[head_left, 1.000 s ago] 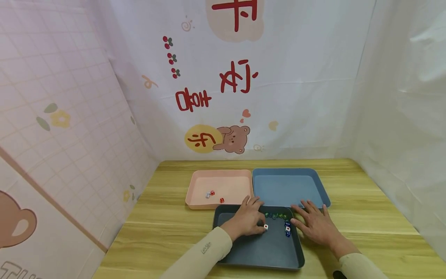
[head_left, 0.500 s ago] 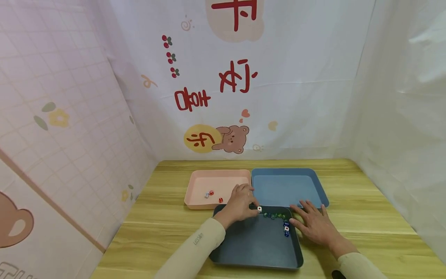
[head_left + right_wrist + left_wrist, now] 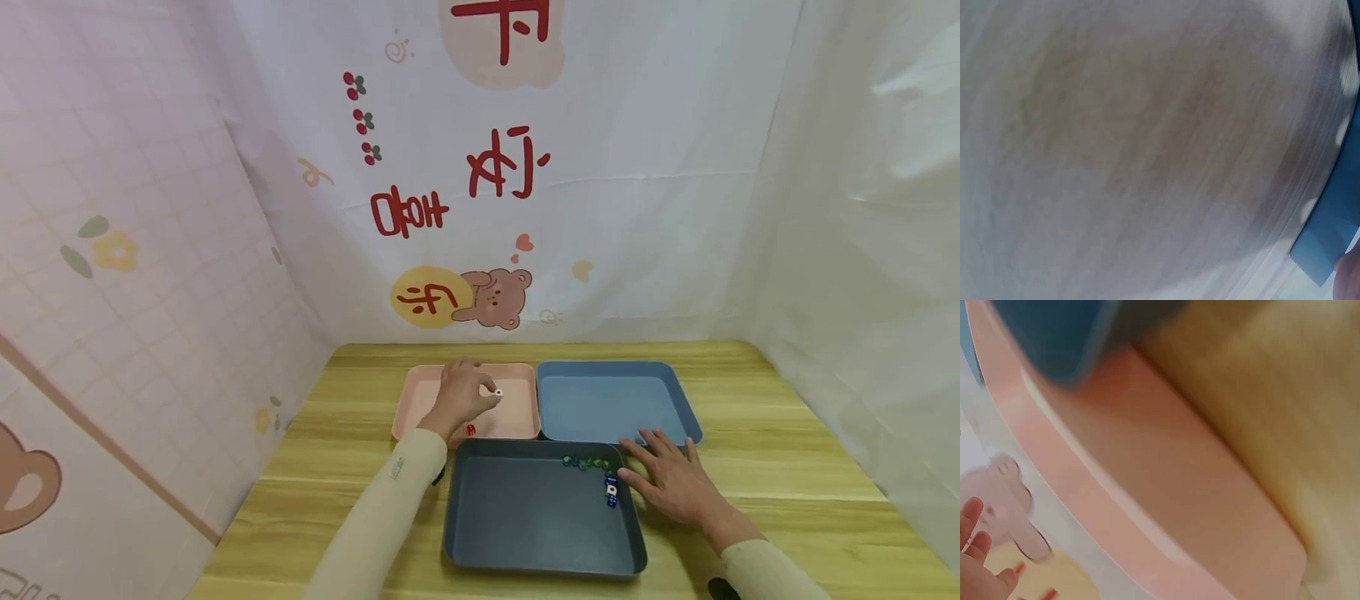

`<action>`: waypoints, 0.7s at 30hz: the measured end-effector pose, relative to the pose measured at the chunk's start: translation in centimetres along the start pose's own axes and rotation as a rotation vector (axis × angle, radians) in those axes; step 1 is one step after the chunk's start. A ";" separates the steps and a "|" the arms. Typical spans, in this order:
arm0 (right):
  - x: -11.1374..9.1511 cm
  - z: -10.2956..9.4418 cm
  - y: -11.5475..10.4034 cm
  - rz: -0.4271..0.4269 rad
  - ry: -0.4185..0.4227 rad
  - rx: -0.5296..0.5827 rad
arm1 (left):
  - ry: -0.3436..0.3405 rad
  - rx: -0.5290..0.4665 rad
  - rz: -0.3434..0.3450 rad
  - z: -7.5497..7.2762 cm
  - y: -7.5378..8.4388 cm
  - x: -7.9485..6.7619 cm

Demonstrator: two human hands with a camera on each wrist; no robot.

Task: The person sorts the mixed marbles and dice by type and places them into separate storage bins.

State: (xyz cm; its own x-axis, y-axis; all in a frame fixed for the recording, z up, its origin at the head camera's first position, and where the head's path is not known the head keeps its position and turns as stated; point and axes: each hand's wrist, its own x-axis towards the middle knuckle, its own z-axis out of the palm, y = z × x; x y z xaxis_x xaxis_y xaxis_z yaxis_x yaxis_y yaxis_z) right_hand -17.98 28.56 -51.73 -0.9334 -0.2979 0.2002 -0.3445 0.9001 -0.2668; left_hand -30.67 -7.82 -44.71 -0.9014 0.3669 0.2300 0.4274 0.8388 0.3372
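Observation:
My left hand (image 3: 459, 397) is over the pink tray (image 3: 519, 407), pinching a white die (image 3: 498, 392) between thumb and finger. Below the wrist, a red die (image 3: 471, 430) lies in that tray; the other dice there are hidden by the hand. In the left wrist view, only the fingers (image 3: 980, 544) show, and the die is out of sight. My right hand (image 3: 670, 482) rests with fingers spread beside the right edge of the dark tray (image 3: 540, 525), fingertips by the blue tray's (image 3: 611, 404) front edge. Its thumb is near a row of blue dice (image 3: 611, 502) with one white die (image 3: 612, 490) among them.
Several green glass-like pieces (image 3: 585, 462) line the far edge of the dark tray's floor. The pink and blue trays stand side by side behind it on a wood-grain table (image 3: 780, 467). A printed white cloth (image 3: 637, 233) hangs behind the table.
My left hand has lifted the white die out of the dark tray and carried it left and away from me, over the pink tray. The right hand has stayed in place.

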 end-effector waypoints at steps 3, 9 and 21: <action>0.0 -0.1 0.0 0.001 -0.002 0.011 | 0.020 -0.018 -0.062 -0.3 -1.4 0.6; 0.0 -0.1 -0.1 0.007 -0.010 0.039 | 0.026 -0.032 -0.150 0.1 -3.6 1.0; -0.2 -0.3 -0.4 -0.001 0.005 0.036 | 0.019 -0.039 -0.225 1.1 -4.8 1.0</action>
State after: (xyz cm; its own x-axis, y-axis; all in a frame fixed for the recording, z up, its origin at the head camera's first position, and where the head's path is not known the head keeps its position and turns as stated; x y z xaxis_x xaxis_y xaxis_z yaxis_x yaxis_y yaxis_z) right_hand -17.64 28.36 -51.40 -0.9324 -0.2973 0.2054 -0.3492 0.8878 -0.2999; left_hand -33.71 -11.05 -47.15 -0.9730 0.1647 0.1618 0.2187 0.8824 0.4166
